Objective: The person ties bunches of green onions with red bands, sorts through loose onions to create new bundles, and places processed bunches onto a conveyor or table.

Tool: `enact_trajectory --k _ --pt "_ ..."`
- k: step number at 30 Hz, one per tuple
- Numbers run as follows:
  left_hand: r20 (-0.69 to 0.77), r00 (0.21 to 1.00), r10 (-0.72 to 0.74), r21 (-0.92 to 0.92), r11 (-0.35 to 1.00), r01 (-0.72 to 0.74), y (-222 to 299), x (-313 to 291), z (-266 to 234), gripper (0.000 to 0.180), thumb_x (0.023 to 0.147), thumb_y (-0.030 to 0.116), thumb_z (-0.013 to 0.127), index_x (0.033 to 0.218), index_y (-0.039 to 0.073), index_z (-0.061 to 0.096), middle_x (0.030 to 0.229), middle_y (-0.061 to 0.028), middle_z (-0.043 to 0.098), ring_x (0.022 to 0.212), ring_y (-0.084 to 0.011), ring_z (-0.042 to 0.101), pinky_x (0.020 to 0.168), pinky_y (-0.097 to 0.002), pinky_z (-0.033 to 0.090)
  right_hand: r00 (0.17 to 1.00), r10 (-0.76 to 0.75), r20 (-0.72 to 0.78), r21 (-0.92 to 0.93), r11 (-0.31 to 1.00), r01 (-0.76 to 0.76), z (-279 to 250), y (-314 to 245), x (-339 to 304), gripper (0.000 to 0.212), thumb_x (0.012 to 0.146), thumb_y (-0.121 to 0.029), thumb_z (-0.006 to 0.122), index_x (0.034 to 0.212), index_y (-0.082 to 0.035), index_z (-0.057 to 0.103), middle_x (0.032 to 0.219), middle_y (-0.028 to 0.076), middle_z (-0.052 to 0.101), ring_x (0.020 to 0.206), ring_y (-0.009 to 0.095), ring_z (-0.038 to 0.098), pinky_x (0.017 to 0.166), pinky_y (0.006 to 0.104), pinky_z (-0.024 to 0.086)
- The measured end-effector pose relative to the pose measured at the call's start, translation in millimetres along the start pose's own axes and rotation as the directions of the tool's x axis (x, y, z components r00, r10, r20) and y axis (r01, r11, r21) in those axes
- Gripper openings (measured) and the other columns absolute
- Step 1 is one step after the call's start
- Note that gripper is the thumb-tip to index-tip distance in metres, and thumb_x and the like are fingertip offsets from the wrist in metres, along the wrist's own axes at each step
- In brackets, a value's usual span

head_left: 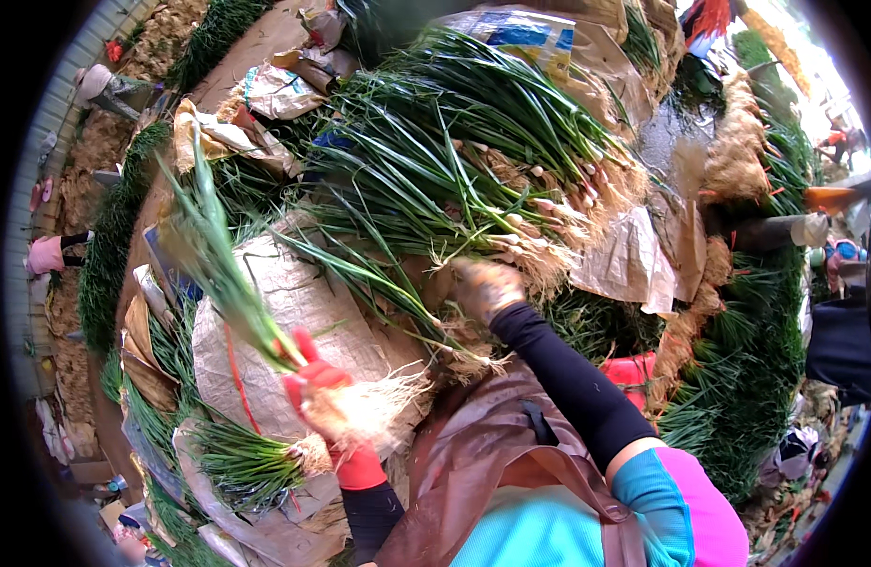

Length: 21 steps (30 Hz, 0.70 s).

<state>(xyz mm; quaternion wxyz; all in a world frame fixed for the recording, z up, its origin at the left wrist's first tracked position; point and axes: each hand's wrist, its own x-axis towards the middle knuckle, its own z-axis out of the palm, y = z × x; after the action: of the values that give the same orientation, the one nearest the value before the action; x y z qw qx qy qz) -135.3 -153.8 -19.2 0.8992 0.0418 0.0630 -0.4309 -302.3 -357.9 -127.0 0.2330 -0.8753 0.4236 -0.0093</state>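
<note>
My left hand (320, 378), in a red glove, is closed around a bunch of green onions (226, 274). Their leaves point up and left, blurred by motion, and pale roots hang out on the right of the hand. In a patterned glove, my right hand (490, 285) is at the near edge of a large pile of green onions (445, 142), close to the roots. Motion blurs its fingers, so I cannot make out their grip. Between the hands lie a few loose green onions (398, 298) with roots toward me.
A woven sack (280, 321) lies under the left bunch, with a red strip on it. A smaller bundle of green onions (247, 463) rests at lower left. More bundled green onions (738, 378) line the right side. Other people (110, 90) are around the edges.
</note>
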Motion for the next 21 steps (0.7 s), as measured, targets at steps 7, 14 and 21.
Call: enact_trajectory --k 7,14,21 --pt "-0.16 0.918 -0.362 0.004 0.93 0.367 -31 -42 -74 0.059 0.088 0.014 0.046 0.14 0.011 0.018 0.133 -0.0141 0.041 0.068 -0.0119 0.055 0.059 -0.0251 0.048 0.996 0.089 0.0 -0.307 0.948 -0.084 -15 37 2 0.012 0.078 -0.017 0.05 0.081 -0.011 0.06 0.075 0.009 0.063 0.065 0.027 0.063 0.055 0.0386 0.049" --pt "-0.349 0.814 -0.465 0.442 0.684 0.58 -52 -63 -87 0.042 0.087 0.022 0.048 0.123 0.002 0.045 0.138 -0.0165 0.032 0.125 -0.0312 0.035 0.102 -0.0467 0.031 0.885 -0.134 0.447 0.643 0.736 -0.213 -25 -23 -76 0.029 0.079 -0.029 0.061 0.093 -0.004 0.064 0.077 0.011 0.065 0.07 0.019 0.062 0.065 0.0303 0.048" --pt "-0.507 0.743 -0.438 0.348 0.684 0.641 -49 -55 -79 0.032 0.087 0.014 0.049 0.112 -0.005 0.05 0.117 -0.0185 0.051 0.101 -0.0258 0.054 0.092 -0.0377 0.043 0.925 0.037 0.379 0.604 0.747 -0.278 -23 -52 -75 0.036 0.082 -0.036 0.059 0.091 -0.002 0.064 0.075 0.013 0.064 0.07 0.021 0.06 0.065 0.0325 0.047"
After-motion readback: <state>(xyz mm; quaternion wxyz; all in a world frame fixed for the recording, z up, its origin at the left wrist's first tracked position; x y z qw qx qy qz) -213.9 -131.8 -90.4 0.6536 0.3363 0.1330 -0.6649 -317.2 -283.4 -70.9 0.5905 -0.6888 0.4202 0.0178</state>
